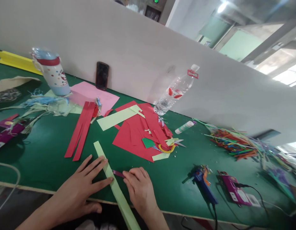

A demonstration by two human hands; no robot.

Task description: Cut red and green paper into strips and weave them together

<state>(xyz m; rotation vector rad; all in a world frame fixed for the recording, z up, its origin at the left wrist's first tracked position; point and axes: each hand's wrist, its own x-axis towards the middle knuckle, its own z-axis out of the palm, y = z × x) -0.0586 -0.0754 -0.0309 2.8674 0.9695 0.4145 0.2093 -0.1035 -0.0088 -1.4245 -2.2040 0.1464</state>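
Note:
A long pale green paper strip (117,191) runs from the green tabletop over its front edge toward me. My left hand (87,182) lies with fingers spread, its fingertips pressing on the strip. To the right of it, my right hand (140,187) is closed around a thin purple tool (118,174), whose tip reaches the strip's right edge. Its exact kind is too small to make out. Beyond my left hand lie red paper strips (82,131). A heap of red paper (132,134) with scraps and yellow-handled scissors (167,148) lies ahead.
Against the wall stand a flask (54,72), a phone (102,75) and a tilted water bottle (174,92). A glue stick (184,127) lies near the bottle. To the right are a blue glue gun (204,185), a purple corded device (235,190) and a pile of colourful pipe cleaners (234,143).

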